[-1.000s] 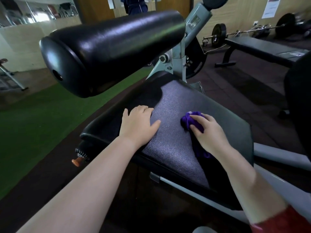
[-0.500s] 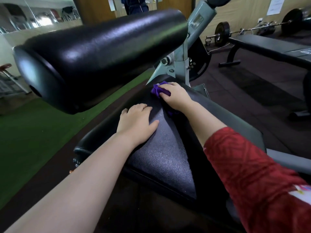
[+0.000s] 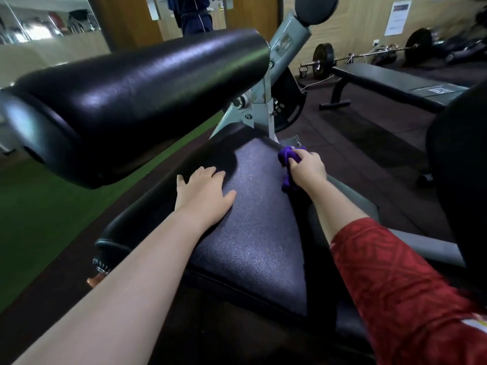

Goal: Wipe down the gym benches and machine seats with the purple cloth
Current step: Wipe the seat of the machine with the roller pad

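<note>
Your left hand lies flat on the black pebbled seat at mid-frame. Its fingers are straight and slightly spread, the thumb points right, and it holds nothing.

Your right hand is just right of centre, at the seat's far right corner, with its fingers curled round the cloth. The cloth is bunched: a purple wad shows at the fingertips, to the upper left of the hand, and a tail comes out below the hand along the seat's right edge. It touches the seat there, near the foot of the grey post.

A red patterned sleeve covers your right arm in the lower right of the frame.

A thick black roller fills the upper left, above the seat and apart from both hands. Green turf lies along the left edge, with dark floor to the right.

In the upper right stands a flat bench. A barbell lies on the floor behind it by the wall, and a paper notice hangs on the wall above. A small orange knob shows under the seat's near left corner.
</note>
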